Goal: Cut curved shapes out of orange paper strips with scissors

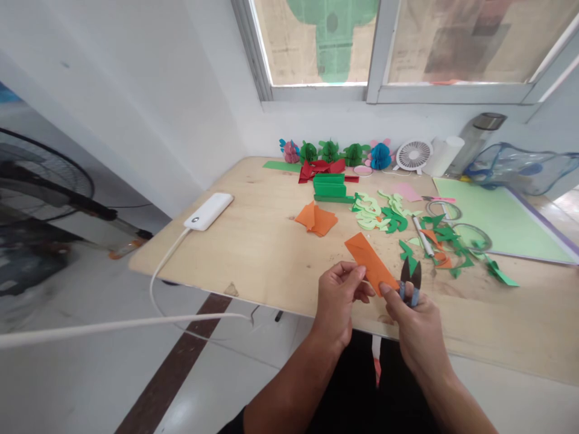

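Note:
Between my two hands is a folded strip of orange paper (371, 263), tilted above the table's front edge. My left hand (340, 293) pinches its near left side between thumb and fingers. With thumb and fingertips my right hand (414, 316) grips the strip's lower right end, and it also keeps a pair of scissors (411, 280) in the palm, dark blades pointing away from me. Behind the strip lie several orange paper pieces (322, 220) in a loose pile. Green paper scraps (409, 256) are scattered just past the scissors.
A white power bank (209, 211) with a cable sits at the table's left. Folded green paper (329, 185), red paper (316, 171) and pale green cutouts (367, 210) lie further back. Along the wall stand paper honeycomb figures (330, 150), a small fan (414, 155) and a bottle (474, 141).

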`<state>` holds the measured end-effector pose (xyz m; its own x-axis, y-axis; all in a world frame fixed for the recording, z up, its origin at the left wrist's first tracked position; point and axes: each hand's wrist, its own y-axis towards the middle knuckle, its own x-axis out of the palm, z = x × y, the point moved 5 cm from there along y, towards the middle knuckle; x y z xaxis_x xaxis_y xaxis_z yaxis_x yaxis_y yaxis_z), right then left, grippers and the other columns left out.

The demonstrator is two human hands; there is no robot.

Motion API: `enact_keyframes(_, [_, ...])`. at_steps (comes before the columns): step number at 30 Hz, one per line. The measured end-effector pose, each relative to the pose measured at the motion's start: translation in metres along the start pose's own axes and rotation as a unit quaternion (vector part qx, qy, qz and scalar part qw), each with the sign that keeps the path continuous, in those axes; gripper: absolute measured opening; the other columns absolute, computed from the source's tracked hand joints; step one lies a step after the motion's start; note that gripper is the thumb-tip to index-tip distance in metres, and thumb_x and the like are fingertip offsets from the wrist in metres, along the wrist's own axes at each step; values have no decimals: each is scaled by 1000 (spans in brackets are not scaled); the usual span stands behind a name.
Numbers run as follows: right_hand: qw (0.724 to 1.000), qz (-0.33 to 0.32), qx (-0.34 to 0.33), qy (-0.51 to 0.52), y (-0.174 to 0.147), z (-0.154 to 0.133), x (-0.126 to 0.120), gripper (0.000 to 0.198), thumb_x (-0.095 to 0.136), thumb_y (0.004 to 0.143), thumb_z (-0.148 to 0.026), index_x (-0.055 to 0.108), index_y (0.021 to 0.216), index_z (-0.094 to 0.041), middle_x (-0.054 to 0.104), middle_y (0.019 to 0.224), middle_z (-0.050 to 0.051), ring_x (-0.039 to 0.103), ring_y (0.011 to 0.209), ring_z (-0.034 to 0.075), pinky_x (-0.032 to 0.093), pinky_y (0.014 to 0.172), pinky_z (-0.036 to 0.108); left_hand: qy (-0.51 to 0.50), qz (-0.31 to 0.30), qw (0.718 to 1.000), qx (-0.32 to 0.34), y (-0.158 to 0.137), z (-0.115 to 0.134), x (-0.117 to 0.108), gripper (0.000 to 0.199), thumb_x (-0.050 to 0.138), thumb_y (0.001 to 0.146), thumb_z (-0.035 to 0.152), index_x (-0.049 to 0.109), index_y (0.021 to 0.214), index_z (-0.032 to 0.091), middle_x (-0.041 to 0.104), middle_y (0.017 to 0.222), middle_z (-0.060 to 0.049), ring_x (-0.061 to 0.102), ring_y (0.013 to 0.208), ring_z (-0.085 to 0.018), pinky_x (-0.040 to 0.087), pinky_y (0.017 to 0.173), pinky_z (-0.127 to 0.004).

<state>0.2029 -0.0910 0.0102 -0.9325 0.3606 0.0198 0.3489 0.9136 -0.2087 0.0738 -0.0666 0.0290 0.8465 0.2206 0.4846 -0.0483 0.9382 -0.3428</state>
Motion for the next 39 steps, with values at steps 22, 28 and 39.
enact_keyframes(22, [1000, 18, 17, 20, -3, 4, -4, 47, 80, 61, -46, 42, 53, -20, 35, 52, -7, 28, 49, 8, 25, 43, 22, -1, 17, 1000, 22, 7, 8, -4, 21, 72, 66, 30, 60, 68, 14, 55, 50, 2, 51, 45, -8, 36, 46, -19])
enact_keyframes(28, [999, 9, 23, 36, -4, 8, -7, 47, 81, 62, -46, 42, 54, -20, 35, 53, -7, 28, 49, 8, 24, 42, 23, -2, 23, 999, 31, 9, 13, -5, 22, 72, 67, 34, 63, 69, 13, 61, 60, -1, 50, 45, -7, 35, 46, -20])
enact_keyframes(39, [999, 8, 14, 50, -2, 11, -6, 45, 81, 62, -43, 44, 55, -19, 36, 54, -7, 29, 50, 8, 26, 43, 23, -19, 18, 999, 19, 6, 13, -6, 17, 66, 64, 25, 68, 74, 12, 64, 64, -3, 53, 48, -9, 35, 46, -22])
